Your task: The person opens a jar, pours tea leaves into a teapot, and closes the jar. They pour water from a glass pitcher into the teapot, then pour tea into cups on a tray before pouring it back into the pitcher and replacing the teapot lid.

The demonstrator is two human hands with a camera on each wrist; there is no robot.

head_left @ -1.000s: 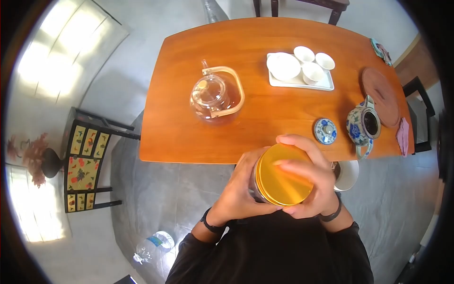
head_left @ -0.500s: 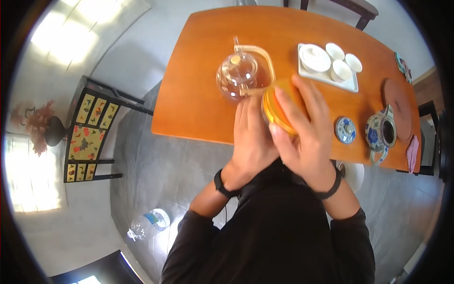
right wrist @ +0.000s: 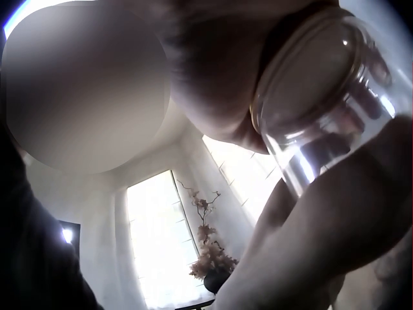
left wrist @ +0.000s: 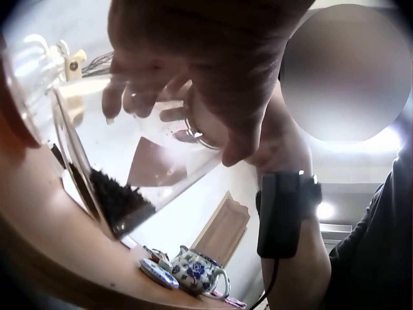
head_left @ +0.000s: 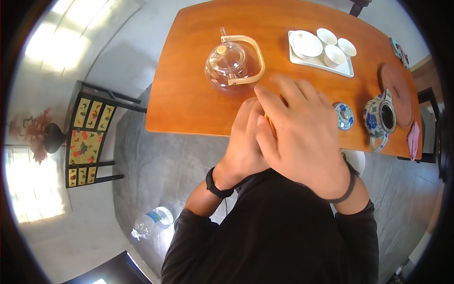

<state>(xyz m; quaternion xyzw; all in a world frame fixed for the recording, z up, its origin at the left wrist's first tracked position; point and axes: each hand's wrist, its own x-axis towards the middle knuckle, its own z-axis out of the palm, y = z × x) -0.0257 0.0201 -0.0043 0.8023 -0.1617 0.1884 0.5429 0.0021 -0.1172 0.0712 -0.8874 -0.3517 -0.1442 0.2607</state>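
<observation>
Both hands hold a clear jar (left wrist: 164, 194) above the near edge of the table. Dark dry leaves, like tea leaves (left wrist: 119, 197), lie heaped in a lower corner of the tilted jar, shown by the left wrist view. My left hand (head_left: 243, 142) grips the jar's side. My right hand (head_left: 302, 137) holds the gold lid (head_left: 270, 124), covering nearly all of it in the head view. A blue-and-white teapot (head_left: 378, 118) stands uncovered on the right, its lid (head_left: 344, 116) on the table beside it.
A glass kettle (head_left: 227, 66) with a wooden handle stands at the left on the wooden table (head_left: 189, 99). Toward the back, a white tray (head_left: 298, 57) carries a lidded bowl and several cups. A brown round mat (head_left: 396, 90) and pink cloth (head_left: 414, 139) lie by the right edge.
The jar has tipped away from the head camera, and its gold top has gone from full view to a sliver. My right hand has closed over the lid.
</observation>
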